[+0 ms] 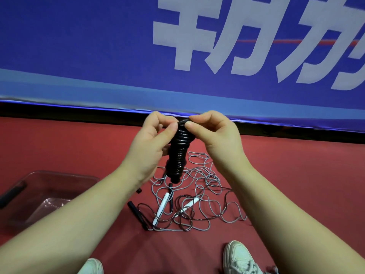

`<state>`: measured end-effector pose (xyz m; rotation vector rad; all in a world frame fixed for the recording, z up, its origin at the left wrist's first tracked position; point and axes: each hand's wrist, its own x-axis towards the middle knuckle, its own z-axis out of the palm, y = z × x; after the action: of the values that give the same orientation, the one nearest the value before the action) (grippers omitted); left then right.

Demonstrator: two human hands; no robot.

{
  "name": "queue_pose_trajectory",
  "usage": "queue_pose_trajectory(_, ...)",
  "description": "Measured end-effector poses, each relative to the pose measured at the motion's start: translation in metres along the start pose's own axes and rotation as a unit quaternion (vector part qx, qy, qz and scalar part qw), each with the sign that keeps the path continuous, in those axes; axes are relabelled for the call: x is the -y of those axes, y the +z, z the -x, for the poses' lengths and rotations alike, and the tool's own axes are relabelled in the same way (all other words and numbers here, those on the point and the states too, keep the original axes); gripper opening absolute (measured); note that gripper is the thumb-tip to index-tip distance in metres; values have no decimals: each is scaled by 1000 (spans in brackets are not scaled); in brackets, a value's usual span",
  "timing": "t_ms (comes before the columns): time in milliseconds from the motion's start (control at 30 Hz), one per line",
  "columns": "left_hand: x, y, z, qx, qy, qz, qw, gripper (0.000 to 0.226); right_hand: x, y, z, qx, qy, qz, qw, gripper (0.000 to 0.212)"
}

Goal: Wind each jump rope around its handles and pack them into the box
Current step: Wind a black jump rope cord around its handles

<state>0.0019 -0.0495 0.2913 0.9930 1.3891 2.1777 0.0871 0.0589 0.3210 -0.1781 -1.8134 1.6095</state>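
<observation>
A black jump rope (178,153) is wound in tight coils around its handles and held upright in the air. My left hand (152,143) grips the bundle along its left side, thumb near the top. My right hand (213,135) pinches the top end of the coil between thumb and fingers. Below on the red floor lies a tangle of loose ropes (197,194), grey and dark, with two white handles (163,207) and black handles (137,214). A clear plastic box (65,180) stands on the floor at the left.
A blue banner (98,56) with large white characters runs along the wall behind. A dark object (11,194) lies at the box's left edge. My two white shoes (241,258) show at the bottom, near the rope tangle.
</observation>
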Motion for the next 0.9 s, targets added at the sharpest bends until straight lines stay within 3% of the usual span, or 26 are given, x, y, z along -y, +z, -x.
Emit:
queue_pose_trajectory(267,0,3,-1,-23,-4,74,997,25,-2,14,4,19,-37,89,995,22)
queue_pose_trajectory(467,-1,-10,-2,63,-12,112,992,19,-3,10,1,3,-62,66,996,29)
queue_pose_trajectory(567,-2,-14,-2,44,-18,81,996,11,-5,10,2,4,-56,60,997,30)
queue_pose_trajectory(733,-5,-9,0,19,-8,72,997,25,1,10,1,42,-32,65,996,29)
queue_pose_trajectory(900,-4,-4,-1,-2,-23,105,994,24,0,11,1,53,-25,78,995,26)
